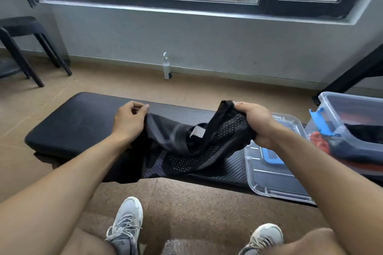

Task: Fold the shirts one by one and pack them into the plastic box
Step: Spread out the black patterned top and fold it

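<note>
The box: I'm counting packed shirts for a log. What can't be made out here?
Head view:
- Box: cut off by the right edge; its walls blur the contents, so no count.
- Shirt: bunched between left hand and right hand; shape and sleeves hidden.
- Lid: partly behind the right forearm.

At your three o'clock the plastic box [352,114] runs off the frame edge; its clothes [364,132] are half hidden, and your left hand [129,118] is motion-blurred.
</note>
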`<action>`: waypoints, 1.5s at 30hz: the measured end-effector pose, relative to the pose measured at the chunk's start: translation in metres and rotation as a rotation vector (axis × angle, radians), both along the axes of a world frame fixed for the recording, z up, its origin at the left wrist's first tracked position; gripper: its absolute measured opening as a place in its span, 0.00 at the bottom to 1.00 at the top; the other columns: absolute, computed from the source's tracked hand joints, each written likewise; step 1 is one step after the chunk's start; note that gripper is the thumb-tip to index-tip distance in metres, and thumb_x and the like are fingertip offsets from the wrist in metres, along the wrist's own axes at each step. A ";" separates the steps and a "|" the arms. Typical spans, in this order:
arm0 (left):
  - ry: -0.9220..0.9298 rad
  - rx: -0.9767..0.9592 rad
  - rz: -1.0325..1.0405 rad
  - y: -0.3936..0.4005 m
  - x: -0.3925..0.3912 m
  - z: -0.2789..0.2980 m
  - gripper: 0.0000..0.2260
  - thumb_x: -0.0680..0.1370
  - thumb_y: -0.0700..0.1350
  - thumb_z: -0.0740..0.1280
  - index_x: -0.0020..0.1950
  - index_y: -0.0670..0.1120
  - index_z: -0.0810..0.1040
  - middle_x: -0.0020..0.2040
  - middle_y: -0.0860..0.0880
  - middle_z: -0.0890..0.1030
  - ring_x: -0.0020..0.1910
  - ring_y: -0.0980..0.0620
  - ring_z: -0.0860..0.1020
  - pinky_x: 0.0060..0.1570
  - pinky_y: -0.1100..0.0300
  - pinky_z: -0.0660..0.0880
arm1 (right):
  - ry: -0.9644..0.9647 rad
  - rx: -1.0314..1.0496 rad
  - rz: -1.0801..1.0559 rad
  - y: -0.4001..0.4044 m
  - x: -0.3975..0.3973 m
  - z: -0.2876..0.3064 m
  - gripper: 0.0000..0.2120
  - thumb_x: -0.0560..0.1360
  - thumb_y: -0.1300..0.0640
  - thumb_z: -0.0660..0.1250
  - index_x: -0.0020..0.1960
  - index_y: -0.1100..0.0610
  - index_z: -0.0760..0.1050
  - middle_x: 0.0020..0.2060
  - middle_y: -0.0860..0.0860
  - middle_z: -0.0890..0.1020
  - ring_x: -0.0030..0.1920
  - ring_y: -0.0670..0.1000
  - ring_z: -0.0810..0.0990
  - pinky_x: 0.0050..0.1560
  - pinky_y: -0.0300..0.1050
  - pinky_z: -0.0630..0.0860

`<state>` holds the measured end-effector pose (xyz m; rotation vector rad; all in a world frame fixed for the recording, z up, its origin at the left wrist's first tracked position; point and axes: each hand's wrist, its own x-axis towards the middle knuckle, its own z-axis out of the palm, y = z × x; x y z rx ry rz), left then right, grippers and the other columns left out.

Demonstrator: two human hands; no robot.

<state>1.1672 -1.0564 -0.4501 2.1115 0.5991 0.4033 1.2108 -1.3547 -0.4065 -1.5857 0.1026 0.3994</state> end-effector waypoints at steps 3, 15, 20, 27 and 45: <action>-0.075 0.048 -0.147 -0.009 -0.005 0.006 0.17 0.74 0.57 0.74 0.58 0.49 0.78 0.50 0.53 0.82 0.50 0.54 0.81 0.51 0.57 0.77 | 0.080 0.040 0.067 0.002 -0.007 0.001 0.10 0.82 0.54 0.63 0.47 0.58 0.79 0.29 0.53 0.82 0.22 0.49 0.80 0.19 0.35 0.70; -0.058 -0.215 -0.723 -0.082 -0.028 0.025 0.10 0.76 0.49 0.74 0.53 0.45 0.83 0.47 0.45 0.86 0.47 0.52 0.85 0.50 0.55 0.82 | -0.039 -0.026 0.493 0.023 -0.025 0.007 0.09 0.76 0.53 0.72 0.44 0.57 0.76 0.31 0.52 0.81 0.26 0.46 0.80 0.24 0.36 0.74; -0.101 -0.352 -0.614 -0.074 -0.027 0.029 0.09 0.80 0.48 0.69 0.49 0.43 0.83 0.46 0.39 0.85 0.43 0.49 0.82 0.49 0.47 0.79 | -0.103 -0.145 0.623 0.014 -0.022 0.008 0.18 0.70 0.58 0.78 0.57 0.56 0.77 0.47 0.61 0.86 0.45 0.58 0.86 0.44 0.50 0.82; -0.067 -0.369 -0.623 -0.070 -0.029 0.033 0.11 0.80 0.49 0.68 0.48 0.42 0.81 0.42 0.39 0.83 0.41 0.46 0.80 0.46 0.45 0.77 | -0.115 -0.104 0.573 0.018 -0.023 -0.001 0.03 0.78 0.60 0.70 0.48 0.53 0.78 0.33 0.51 0.80 0.29 0.46 0.75 0.26 0.37 0.69; -0.190 -0.036 -0.619 -0.082 -0.042 0.043 0.08 0.80 0.47 0.68 0.43 0.46 0.82 0.37 0.48 0.82 0.36 0.57 0.77 0.34 0.69 0.71 | -0.376 -0.059 0.485 0.030 -0.032 -0.005 0.14 0.76 0.52 0.70 0.54 0.62 0.81 0.43 0.54 0.87 0.45 0.51 0.86 0.50 0.46 0.81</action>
